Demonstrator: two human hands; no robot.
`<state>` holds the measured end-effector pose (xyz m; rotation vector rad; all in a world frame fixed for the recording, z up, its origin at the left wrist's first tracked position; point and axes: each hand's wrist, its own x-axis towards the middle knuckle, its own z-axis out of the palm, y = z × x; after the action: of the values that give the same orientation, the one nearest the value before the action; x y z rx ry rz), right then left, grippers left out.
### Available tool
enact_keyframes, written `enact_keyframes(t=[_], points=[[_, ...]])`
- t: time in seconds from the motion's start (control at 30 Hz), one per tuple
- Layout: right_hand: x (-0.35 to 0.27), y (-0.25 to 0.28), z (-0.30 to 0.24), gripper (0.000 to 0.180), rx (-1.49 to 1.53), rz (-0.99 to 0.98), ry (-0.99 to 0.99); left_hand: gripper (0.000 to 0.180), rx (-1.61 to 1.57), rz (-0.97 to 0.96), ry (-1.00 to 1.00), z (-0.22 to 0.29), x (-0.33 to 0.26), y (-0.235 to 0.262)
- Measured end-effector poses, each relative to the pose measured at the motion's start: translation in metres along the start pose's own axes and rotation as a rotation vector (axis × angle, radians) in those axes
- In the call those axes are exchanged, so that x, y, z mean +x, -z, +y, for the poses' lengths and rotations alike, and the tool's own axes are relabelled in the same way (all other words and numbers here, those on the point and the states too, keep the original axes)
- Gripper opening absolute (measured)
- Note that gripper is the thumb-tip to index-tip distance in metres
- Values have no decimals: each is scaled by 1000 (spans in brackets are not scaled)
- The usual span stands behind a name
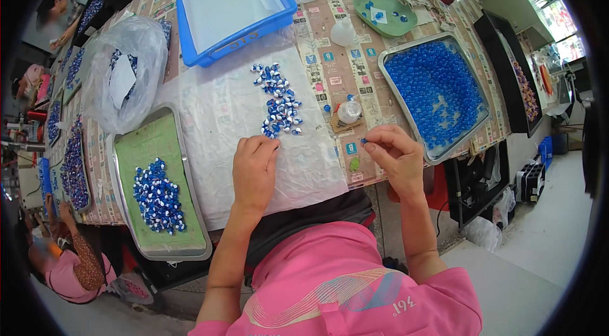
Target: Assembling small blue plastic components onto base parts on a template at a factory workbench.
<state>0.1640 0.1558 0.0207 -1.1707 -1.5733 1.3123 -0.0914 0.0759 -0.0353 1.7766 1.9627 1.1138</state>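
My right hand (394,153) pinches one small blue glass bead (364,141) in its grip; left hand (254,165), fingers curled, rests on the white plastic sheet (216,114). Judged step: mid-assembly, so next I need the bead set among the blue-and-white bead cluster (279,101).

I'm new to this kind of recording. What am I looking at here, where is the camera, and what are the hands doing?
There is no machine: a person works with bare hands, filmed by a wide fisheye camera worn on their head and looking down, so straight edges bend.

The left hand rests on a white sheet near a line of blue-and-white beads. The right hand pinches one small blue bead in its fingers.

Around them lie a metal tray of plain blue beads, a green-lined tray of blue-and-white beads, an empty blue bin and a small clear pot. Another person sits at the lower left.
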Motion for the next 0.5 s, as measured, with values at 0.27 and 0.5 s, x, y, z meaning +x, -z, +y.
enact_keyframes(t=[0.27, 0.5], points=[[34, -7, -19, 19, -373, 21, 211, 21, -435, -129, 237, 22, -8, 17], [55, -27, -25, 19, -644, -13, 373, 23, -1189, -250, 601, 37, -32, 14]])
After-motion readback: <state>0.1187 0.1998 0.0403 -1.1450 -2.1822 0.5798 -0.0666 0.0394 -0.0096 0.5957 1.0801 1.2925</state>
